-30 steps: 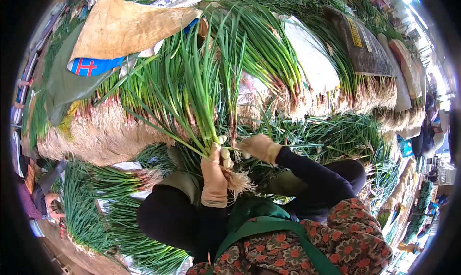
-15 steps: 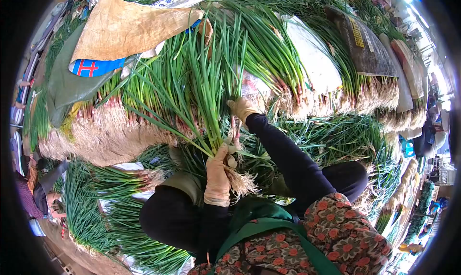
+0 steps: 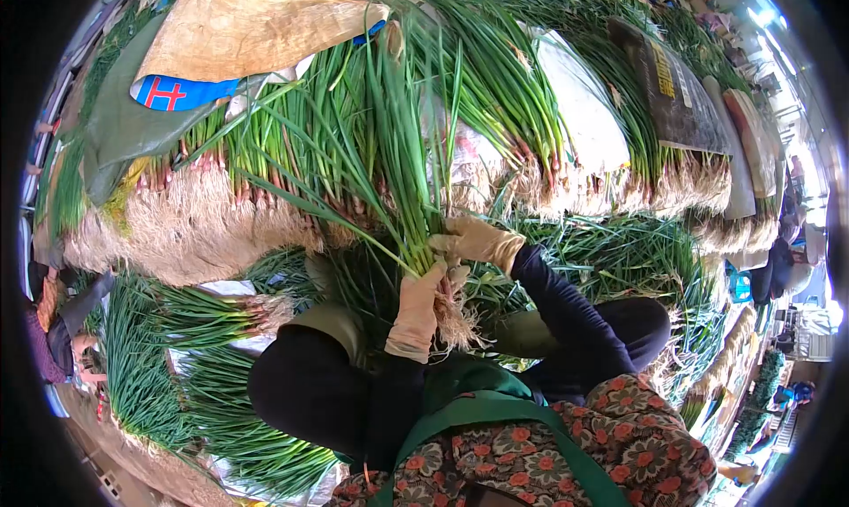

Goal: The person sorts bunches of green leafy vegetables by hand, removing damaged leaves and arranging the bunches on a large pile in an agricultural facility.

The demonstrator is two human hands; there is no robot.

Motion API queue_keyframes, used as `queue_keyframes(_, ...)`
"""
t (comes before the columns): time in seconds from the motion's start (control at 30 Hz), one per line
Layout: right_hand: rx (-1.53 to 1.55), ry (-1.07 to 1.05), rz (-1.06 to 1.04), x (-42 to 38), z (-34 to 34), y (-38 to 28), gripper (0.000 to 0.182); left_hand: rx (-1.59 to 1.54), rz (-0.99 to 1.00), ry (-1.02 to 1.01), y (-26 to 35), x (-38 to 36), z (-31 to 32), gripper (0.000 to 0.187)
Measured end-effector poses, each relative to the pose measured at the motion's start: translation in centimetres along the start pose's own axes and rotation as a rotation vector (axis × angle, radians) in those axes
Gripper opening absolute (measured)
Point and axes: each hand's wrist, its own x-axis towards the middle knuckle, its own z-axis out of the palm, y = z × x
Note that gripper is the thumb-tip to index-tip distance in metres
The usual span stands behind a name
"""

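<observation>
A bunch of green onions (image 3: 402, 188) stands upright in front of me, leaves fanning up and pale hairy roots (image 3: 455, 321) hanging below. My left hand (image 3: 414, 312), in a cream glove, is closed around its base just above the roots. From the right my right hand (image 3: 480, 241), gloved too, meets the bunch a little higher, its fingers closed at the stalks. The stems between both hands are partly hidden by the gloves. Just beyond lies a long row of green onions (image 3: 279, 166), roots toward me.
A tan sack (image 3: 256, 29) and a white sack (image 3: 579, 100) cover parts of the row; a dark printed sack (image 3: 676, 91) lies farther right. Bundled green onions (image 3: 256, 427) rest on the left. Loose leaves (image 3: 619, 250) are heaped right of my knees. Another person (image 3: 57, 330) is at far left.
My right hand has come down and toward me from the row, bringing stalks against the bunch. My left hand has shifted slightly right with the bunch.
</observation>
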Motion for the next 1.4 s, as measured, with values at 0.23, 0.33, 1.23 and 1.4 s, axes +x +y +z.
queue_keyframes(0.23,0.925,0.458,0.142,1.0,6.0,2.7,0.016,-0.014,0.185,0.184,-1.0,-0.4,2.5,0.011)
queue_keyframes(0.33,-0.748,0.701,-0.074,4.6,10.2,14.0,0.014,0.027,0.112,0.188,-0.5,-1.5,2.6,0.013)
queue_keyframes(1.23,-0.158,0.487,-0.030,-5.9,1.5,1.0,0.038,0.303,0.187,0.051,-3.3,-0.2,1.5,0.018)
queue_keyframes(1.4,-0.301,0.370,0.038,-5.5,1.3,0.0,0.035,0.236,0.114,0.054,-2.8,0.3,-0.6,0.031)
